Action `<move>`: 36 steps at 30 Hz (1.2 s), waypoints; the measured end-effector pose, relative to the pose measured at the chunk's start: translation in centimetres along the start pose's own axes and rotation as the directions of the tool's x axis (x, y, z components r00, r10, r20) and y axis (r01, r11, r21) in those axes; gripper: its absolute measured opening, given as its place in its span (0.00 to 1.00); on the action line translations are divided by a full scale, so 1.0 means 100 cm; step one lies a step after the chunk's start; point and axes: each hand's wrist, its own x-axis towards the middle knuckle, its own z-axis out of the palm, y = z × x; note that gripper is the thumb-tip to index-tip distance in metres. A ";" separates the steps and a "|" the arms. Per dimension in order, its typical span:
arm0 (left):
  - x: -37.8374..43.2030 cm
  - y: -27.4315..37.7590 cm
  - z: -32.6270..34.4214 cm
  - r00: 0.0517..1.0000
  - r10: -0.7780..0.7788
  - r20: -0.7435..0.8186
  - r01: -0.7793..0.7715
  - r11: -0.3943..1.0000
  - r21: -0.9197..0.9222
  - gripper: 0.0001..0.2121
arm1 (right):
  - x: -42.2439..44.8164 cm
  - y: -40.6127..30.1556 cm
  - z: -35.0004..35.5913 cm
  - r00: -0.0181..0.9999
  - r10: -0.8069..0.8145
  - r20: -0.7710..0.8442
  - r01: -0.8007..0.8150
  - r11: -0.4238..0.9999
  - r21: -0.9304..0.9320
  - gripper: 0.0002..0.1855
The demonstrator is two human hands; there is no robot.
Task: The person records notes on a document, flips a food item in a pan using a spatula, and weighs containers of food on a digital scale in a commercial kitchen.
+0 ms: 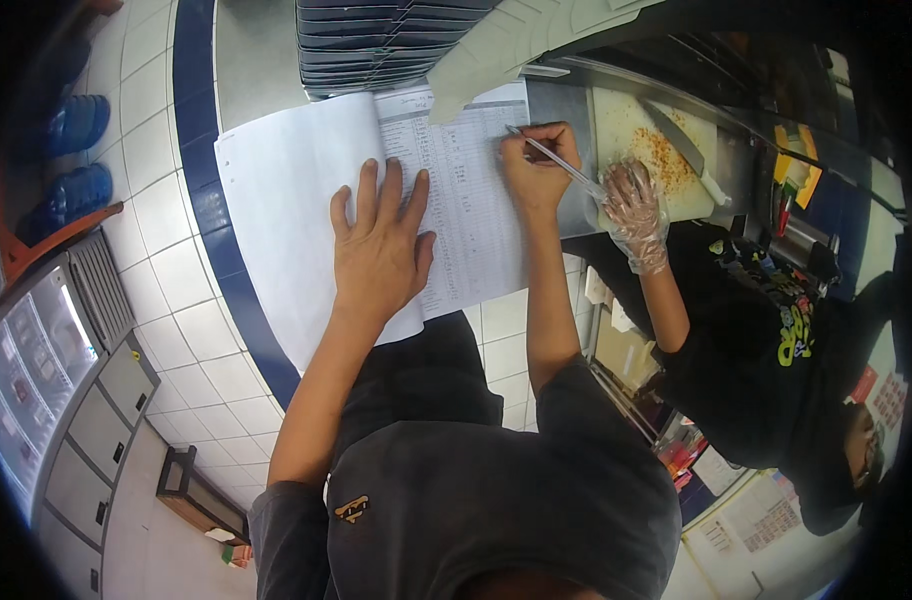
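My left hand (pixel 381 240) lies flat with fingers spread across a stapled-looking stack of paper sheets (pixel 291 195), its fingertips near the fold where the top pages are turned back. Between the fingers of my right hand (pixel 542 169) is a clear-barrelled pen (pixel 553 156), its tip at the upper right of a printed table sheet (pixel 474 240). Rows and columns on that sheet bear printed text and some figures. My left palm covers part of the page's left side.
Right of me, a co-worker's plastic-gloved hand (pixel 636 214) is beside a white cutting board (pixel 613 124) with chopped crumbs (pixel 662 161) and a knife (pixel 681 142). A stack of dark trays (pixel 373 45) and pale cardboard pieces (pixel 493 52) stand beyond the papers. Blue water jugs (pixel 77 195) are at left.
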 end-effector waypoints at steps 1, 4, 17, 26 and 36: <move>0.000 0.000 0.000 1.000 0.000 0.002 0.000 1.000 0.000 0.30 | 0.000 0.001 0.000 1.000 0.002 0.000 -0.002 1.000 -0.001 0.10; 0.001 0.000 0.000 1.000 0.001 -0.003 -0.001 1.000 -0.007 0.30 | 0.001 -0.002 0.000 1.000 -0.001 0.006 0.001 0.999 0.046 0.10; 0.003 0.002 0.001 1.000 0.007 0.018 -0.007 1.000 0.003 0.30 | 0.005 -0.005 -0.004 0.996 -0.074 0.042 0.078 0.994 -0.079 0.09; 0.002 0.002 -0.001 1.000 0.018 0.008 -0.018 1.000 0.007 0.30 | 0.004 0.000 -0.004 0.998 -0.055 0.007 0.056 0.997 -0.052 0.09; 0.003 0.003 -0.001 1.000 0.024 0.013 -0.025 0.999 0.021 0.30 | 0.005 -0.003 -0.003 0.998 -0.055 -0.039 0.053 0.997 -0.048 0.09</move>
